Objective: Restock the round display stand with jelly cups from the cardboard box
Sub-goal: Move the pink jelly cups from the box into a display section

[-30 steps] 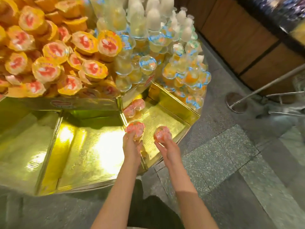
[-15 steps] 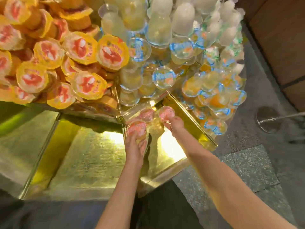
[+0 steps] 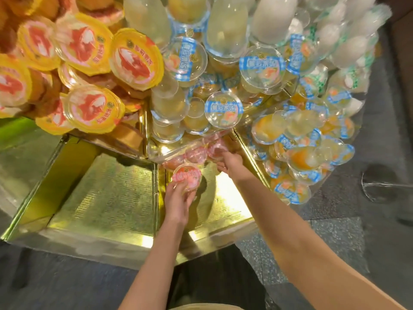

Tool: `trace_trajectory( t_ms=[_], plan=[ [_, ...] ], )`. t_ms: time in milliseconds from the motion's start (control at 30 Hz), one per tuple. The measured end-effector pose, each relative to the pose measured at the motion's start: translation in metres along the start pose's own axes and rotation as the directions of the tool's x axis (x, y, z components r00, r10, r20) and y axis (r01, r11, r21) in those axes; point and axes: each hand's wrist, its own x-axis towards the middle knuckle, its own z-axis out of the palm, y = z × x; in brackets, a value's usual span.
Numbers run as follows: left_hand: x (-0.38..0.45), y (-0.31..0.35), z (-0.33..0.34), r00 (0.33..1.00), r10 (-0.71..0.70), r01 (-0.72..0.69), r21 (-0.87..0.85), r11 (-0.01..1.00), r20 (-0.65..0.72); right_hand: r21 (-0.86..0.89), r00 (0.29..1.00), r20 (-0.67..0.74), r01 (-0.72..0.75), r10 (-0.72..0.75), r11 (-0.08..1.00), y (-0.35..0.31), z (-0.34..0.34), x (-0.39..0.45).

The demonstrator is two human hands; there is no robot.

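My left hand (image 3: 177,201) grips a pink-lidded jelly cup (image 3: 186,175) above the gold floor of a wedge compartment of the round display stand (image 3: 116,198). My right hand (image 3: 230,163) reaches to the compartment's far corner and holds another pink jelly cup (image 3: 215,149) against two pink cups (image 3: 195,154) lying there under a clear divider. The cardboard box is out of view.
Yellow-lidded cups (image 3: 91,108) are heaped in the upper tier at left. Blue-lidded clear cups (image 3: 223,113) fill the tier ahead and the compartment (image 3: 299,157) to the right. A gold divider wall (image 3: 156,186) runs beside my left hand. Grey tiled floor (image 3: 335,231) lies at right.
My right hand has pushed its pink cup deeper into the far corner next to the others. My left hand has held its cup in about the same place. The camera has moved closer.
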Motion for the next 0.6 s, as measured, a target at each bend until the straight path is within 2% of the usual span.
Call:
trace_trajectory(
  t_ms=[67,133,200,267,300,367,433,467,500,533,567,600],
  plan=[
    [0.002,-0.002,-0.001,1.000,0.005,-0.005,0.028,1.000,-0.010,-0.075,1.000,-0.018,-0.022,0.021,0.997,0.009,-0.006,-0.010],
    [0.003,-0.007,-0.002,0.999,0.029,-0.027,0.085,0.996,-0.021,-0.140,0.999,0.040,-0.031,0.037,0.990,0.022,-0.016,-0.035],
    [0.001,-0.011,-0.003,0.998,0.054,-0.050,0.142,0.989,-0.025,-0.196,0.970,0.228,-0.035,0.080,0.980,0.036,-0.024,-0.069],
    [-0.005,-0.013,-0.004,0.997,0.073,-0.068,0.169,0.983,-0.023,-0.211,0.888,0.451,0.009,0.089,0.977,0.049,-0.027,-0.099],
    [-0.007,-0.015,-0.005,0.996,0.083,-0.078,0.178,0.981,-0.020,-0.206,0.855,0.514,0.048,0.066,0.977,0.055,-0.028,-0.108],
    [-0.012,-0.017,-0.006,0.994,0.110,-0.104,0.177,0.979,-0.026,-0.185,0.838,0.546,0.134,-0.012,0.974,0.067,-0.027,-0.116],
    [-0.016,-0.018,-0.007,0.990,0.136,-0.127,0.190,0.974,-0.037,-0.160,0.846,0.531,0.156,-0.048,0.975,0.074,-0.023,-0.118],
    [-0.019,-0.017,-0.009,0.985,0.169,-0.156,0.256,0.954,-0.027,-0.147,0.849,0.525,0.150,-0.051,0.978,0.075,-0.020,-0.119],
    [-0.021,-0.015,-0.011,0.972,0.234,-0.216,0.401,0.890,0.006,-0.133,0.851,0.524,0.136,-0.046,0.982,0.075,-0.016,-0.121],
    [-0.022,-0.014,-0.014,0.951,0.304,-0.281,0.591,0.756,0.064,-0.128,0.853,0.521,0.118,-0.035,0.985,0.074,-0.011,-0.123],
    [-0.022,-0.012,-0.018,0.917,0.373,-0.344,0.746,0.570,0.138,-0.140,0.858,0.514,0.112,-0.024,0.984,0.073,-0.007,-0.125],
    [-0.022,-0.011,-0.022,0.861,0.456,-0.415,0.832,0.369,0.227,-0.162,0.862,0.507,0.122,-0.023,0.979,0.072,-0.003,-0.126]
  ],
)
